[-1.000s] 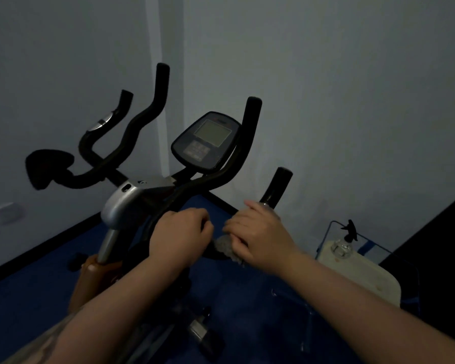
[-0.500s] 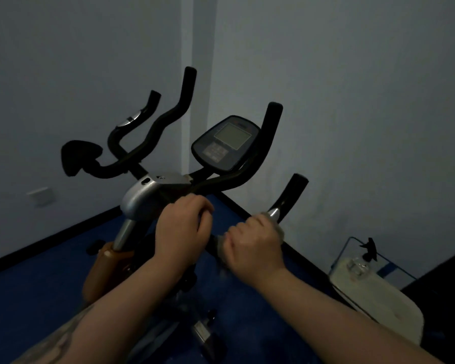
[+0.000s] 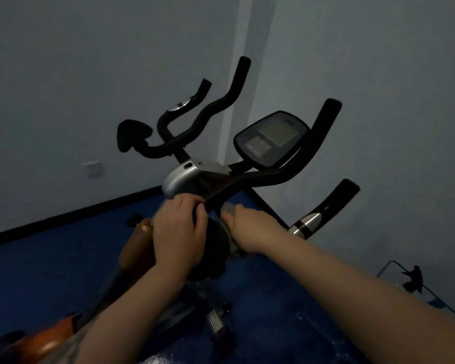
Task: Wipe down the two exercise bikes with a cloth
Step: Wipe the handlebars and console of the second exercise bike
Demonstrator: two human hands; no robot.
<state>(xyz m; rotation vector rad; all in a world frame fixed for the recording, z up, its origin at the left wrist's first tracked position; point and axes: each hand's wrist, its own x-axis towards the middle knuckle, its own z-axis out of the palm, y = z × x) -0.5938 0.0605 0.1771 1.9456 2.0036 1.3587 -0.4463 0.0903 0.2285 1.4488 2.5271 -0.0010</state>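
Observation:
A black exercise bike [image 3: 263, 177] with a silver housing [image 3: 180, 177] and an orange frame [image 3: 134, 248] stands in front of me in a dim room. Its grey console [image 3: 271, 139] tilts up between the handlebars. My left hand [image 3: 180, 232] grips the handlebar stem just below the silver housing. My right hand [image 3: 247, 228] holds a grey cloth [image 3: 230, 207] against the bar beside it, near the centre. The right handlebar end with its chrome band [image 3: 309, 222] sticks out bare. A second set of black handlebars [image 3: 195, 122] and a black pad [image 3: 133, 135] rise behind.
Pale walls meet in a corner right behind the bikes. The floor [image 3: 50, 271] is blue with a black skirting. A wire-framed object with a black clip [image 3: 413, 279] sits low at the right. A pedal [image 3: 217, 321] shows below my arms.
My right hand with the cloth slid left along the handlebar, off the chrome grip end to the centre beside my left hand. The camera has panned left and down.

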